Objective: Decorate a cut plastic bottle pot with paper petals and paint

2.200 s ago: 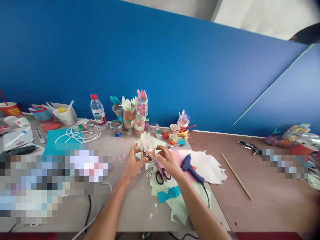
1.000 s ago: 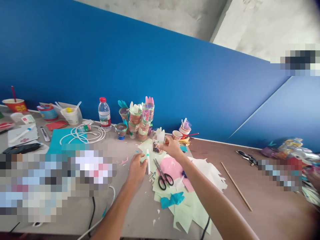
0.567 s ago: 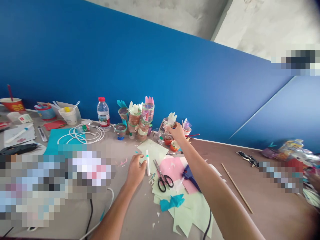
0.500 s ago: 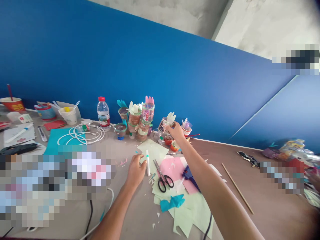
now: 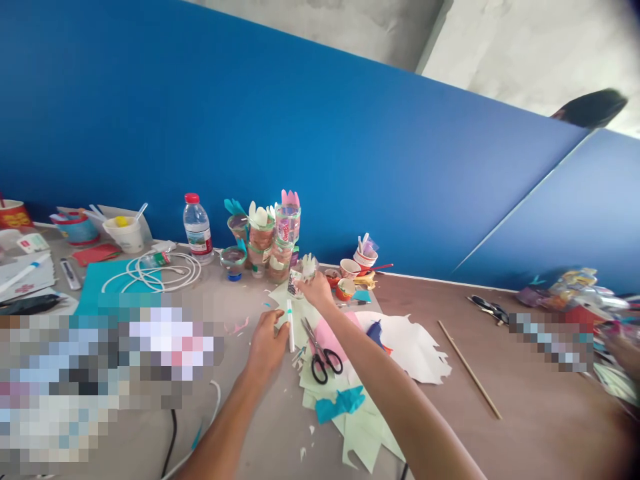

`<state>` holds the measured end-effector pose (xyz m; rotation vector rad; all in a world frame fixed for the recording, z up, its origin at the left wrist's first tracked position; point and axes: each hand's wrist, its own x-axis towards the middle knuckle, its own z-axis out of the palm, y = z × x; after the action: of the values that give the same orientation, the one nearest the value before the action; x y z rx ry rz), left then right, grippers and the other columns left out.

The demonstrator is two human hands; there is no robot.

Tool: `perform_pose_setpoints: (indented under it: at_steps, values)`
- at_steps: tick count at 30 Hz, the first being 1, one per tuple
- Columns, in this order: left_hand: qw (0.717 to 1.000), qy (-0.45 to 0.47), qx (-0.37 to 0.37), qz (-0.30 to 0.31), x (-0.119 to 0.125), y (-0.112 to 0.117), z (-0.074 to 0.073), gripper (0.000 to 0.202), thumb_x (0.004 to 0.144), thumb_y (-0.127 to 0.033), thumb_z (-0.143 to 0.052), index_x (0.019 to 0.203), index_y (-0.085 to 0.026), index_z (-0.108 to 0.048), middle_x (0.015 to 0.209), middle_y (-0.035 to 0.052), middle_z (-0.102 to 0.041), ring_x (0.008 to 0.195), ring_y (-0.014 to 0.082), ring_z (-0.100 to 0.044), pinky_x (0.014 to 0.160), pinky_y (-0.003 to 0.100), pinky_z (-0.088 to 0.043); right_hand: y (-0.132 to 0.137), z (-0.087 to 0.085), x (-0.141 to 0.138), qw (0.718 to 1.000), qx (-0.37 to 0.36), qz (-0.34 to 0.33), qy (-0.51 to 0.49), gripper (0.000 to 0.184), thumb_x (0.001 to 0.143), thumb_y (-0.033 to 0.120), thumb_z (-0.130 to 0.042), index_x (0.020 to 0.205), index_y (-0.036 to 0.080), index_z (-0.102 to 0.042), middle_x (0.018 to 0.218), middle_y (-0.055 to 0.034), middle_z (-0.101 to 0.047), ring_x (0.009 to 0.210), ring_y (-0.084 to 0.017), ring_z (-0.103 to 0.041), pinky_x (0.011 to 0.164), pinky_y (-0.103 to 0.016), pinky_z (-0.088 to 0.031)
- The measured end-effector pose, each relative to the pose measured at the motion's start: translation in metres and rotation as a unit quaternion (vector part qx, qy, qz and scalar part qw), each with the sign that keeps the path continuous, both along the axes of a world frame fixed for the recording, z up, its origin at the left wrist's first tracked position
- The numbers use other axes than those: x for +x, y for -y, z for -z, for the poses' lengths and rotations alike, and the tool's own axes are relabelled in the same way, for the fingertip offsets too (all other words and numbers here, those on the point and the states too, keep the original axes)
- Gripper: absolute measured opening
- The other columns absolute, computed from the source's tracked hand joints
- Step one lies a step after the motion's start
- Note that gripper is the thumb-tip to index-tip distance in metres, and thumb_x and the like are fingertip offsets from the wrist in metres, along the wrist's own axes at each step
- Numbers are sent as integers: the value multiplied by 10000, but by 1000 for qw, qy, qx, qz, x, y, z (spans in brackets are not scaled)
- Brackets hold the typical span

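My right hand (image 5: 315,291) is closed on a small clear plastic cup (image 5: 295,283) with printed marks and white paper petals at its top. The cup is tilted, low over the pale green paper, and my fingers cover part of it. My left hand (image 5: 270,337) rests on the table with fingers curved and apart, its thumb beside a white marker with a teal band (image 5: 291,328). Right of the marker, black-handled scissors (image 5: 325,360) lie on pink and green paper. Behind stand stacked clear cups with paper petals (image 5: 287,227).
A water bottle (image 5: 198,230) stands at the back left, near a coiled white cable (image 5: 150,275). Paper cups (image 5: 367,257) stand at the back right. A blue glue gun (image 5: 375,331) is partly hidden under my right forearm. A wooden stick (image 5: 470,370) lies further right.
My right hand has brought the petalled cup left and down, from near the paper cups to just beyond the marker. My left hand stays by the marker. The view has shifted slightly.
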<state>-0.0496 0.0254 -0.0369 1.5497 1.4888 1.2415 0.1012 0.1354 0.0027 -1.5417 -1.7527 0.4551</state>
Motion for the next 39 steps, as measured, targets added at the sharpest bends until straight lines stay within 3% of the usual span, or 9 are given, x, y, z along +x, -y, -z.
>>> perform_pose_setpoints:
  at_steps: [4,8,14,17,21,27,30,34,39]
  values:
    - [1000,-6,-5,-6,-1,0,0,274,795,-299,-531,1031,-182,-607,1161,118,-603,1037,246,-603,898,408,-463,-3,5,-17,994,-50,95,7,472,746,364,-630,1132,124,-504,1131,-223,-568,1096,-368,-536,878,-495,-441]
    - [1000,-8,-11,-6,-1,0,-1,268,798,-293,-525,1028,-181,-604,1150,113,-606,1046,243,-596,903,399,-460,-1,6,-19,992,-78,97,32,449,753,320,-625,1143,139,-497,1111,-178,-593,1090,-324,-545,881,-429,-458]
    - [1000,17,-5,-12,1,0,0,312,786,-292,-542,1074,-177,-583,1150,122,-617,1074,248,-581,938,418,-439,0,-5,18,983,-96,111,108,347,814,145,-478,1156,143,-535,1170,-142,-600,1099,-247,-564,902,-346,-445]
    - [999,42,-10,-23,2,0,1,391,786,-311,-536,1145,-157,-545,1115,134,-628,1036,240,-593,910,407,-452,-3,-10,32,972,-112,132,159,304,861,209,-466,1129,109,-570,1202,-192,-580,1069,-270,-589,862,-358,-461]
    - [998,51,-24,-21,3,0,-1,414,775,-337,-537,1148,-158,-543,1085,126,-633,872,209,-614,794,373,-486,-13,-11,30,954,-129,141,230,405,847,294,-554,1178,59,-564,1231,-260,-552,1078,-329,-595,835,-402,-471]
    - [999,44,-12,-22,2,0,1,355,770,-314,-539,1093,-173,-575,1105,120,-634,873,205,-601,756,354,-479,-26,-5,17,934,-151,138,294,283,858,221,-580,1075,50,-641,1182,-254,-592,1099,-326,-590,888,-450,-450]
    - [999,40,-24,-16,2,-1,2,335,778,-309,-532,1079,-170,-580,1103,120,-628,872,200,-591,750,347,-475,-28,-4,16,933,-160,145,289,284,870,287,-594,1066,87,-642,1176,-182,-616,1079,-283,-598,913,-462,-451]
    - [998,52,-20,-18,3,0,1,322,770,-301,-551,1065,-180,-590,1082,108,-636,858,194,-585,774,351,-465,-29,-11,24,946,-153,167,231,311,760,243,-657,1012,63,-675,1119,-257,-635,1051,-351,-614,848,-438,-472]
    - [998,64,-20,-16,3,1,-2,333,765,-318,-568,1068,-183,-587,1065,111,-647,900,216,-595,822,385,-457,-11,-33,43,972,-108,186,98,384,798,383,-526,942,58,-672,910,-223,-687,913,-336,-646,762,-409,-481]
